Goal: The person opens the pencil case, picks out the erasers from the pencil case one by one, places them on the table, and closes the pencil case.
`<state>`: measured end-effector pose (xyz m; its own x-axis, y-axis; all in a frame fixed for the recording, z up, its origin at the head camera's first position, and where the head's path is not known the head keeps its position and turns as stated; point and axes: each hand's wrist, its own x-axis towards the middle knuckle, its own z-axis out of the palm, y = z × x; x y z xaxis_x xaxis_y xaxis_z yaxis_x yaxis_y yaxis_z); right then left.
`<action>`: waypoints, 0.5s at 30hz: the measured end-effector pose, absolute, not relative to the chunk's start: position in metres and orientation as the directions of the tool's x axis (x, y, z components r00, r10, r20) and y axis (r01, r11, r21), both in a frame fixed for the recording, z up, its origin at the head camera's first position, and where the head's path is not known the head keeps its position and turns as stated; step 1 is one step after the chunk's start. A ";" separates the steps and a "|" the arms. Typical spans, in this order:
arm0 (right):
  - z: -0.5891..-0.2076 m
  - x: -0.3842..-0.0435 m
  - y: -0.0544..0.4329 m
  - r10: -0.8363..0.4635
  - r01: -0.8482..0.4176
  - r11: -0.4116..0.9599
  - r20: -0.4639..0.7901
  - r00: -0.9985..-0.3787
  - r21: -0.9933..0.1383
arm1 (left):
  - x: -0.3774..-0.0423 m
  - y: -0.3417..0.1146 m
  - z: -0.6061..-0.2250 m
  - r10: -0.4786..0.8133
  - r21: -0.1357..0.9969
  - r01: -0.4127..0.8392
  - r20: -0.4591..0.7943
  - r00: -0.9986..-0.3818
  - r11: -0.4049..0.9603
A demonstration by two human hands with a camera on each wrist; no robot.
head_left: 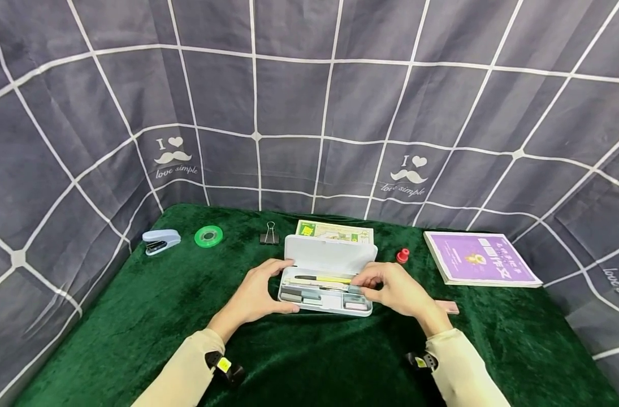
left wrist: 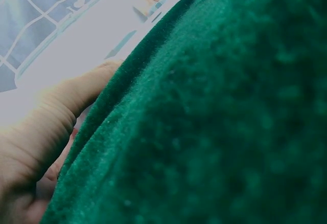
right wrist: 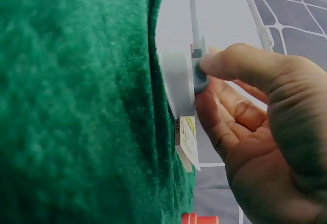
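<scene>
A white pencil case (head_left: 324, 308) lies with its lid (head_left: 329, 252) raised at the back. Inside are a yellow-and-black pen (head_left: 327, 278) and several small block-shaped items in grey, blue and pink. My left hand (head_left: 255, 291) grips the case's left end, thumb along the front edge and fingers toward the hinge side. With thumb and fingertips, my right hand (head_left: 395, 287) pinches a small blue-grey object (right wrist: 200, 73) with a rounded end, at the right part of the case. Its exact kind I cannot tell, as the fingers cover part of it.
Behind the case lies a green-and-yellow printed box (head_left: 334, 230). A black binder clip (head_left: 269, 237), green tape roll (head_left: 208, 236) and pale blue stapler (head_left: 160, 241) stand left. To the right are a red stamp-like piece (head_left: 403, 256), purple book (head_left: 484, 259) and pink block (head_left: 447, 307).
</scene>
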<state>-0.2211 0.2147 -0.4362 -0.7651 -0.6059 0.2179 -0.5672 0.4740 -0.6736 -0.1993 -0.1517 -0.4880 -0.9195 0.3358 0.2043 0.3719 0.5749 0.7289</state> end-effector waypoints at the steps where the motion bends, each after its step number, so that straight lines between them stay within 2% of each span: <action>1: -0.435 -0.221 0.215 -0.593 -0.562 0.473 0.227 -0.772 -0.678 | -0.199 -0.152 -0.488 0.336 0.727 0.372 0.204 -0.919 0.576; 5: -0.425 -0.217 0.223 -0.539 -0.568 0.478 0.287 -0.792 -0.670 | -0.199 -0.153 -0.489 0.332 0.726 0.369 0.202 -0.921 0.580; 10: -0.408 -0.208 0.250 -0.508 -0.625 0.502 0.380 -0.773 -0.598 | -0.198 -0.153 -0.489 0.331 0.728 0.362 0.195 -0.923 0.583; 15: -0.396 -0.184 0.293 -0.449 -0.562 0.535 0.352 -0.822 -0.631 | -0.199 -0.153 -0.489 0.337 0.723 0.369 0.198 -0.921 0.584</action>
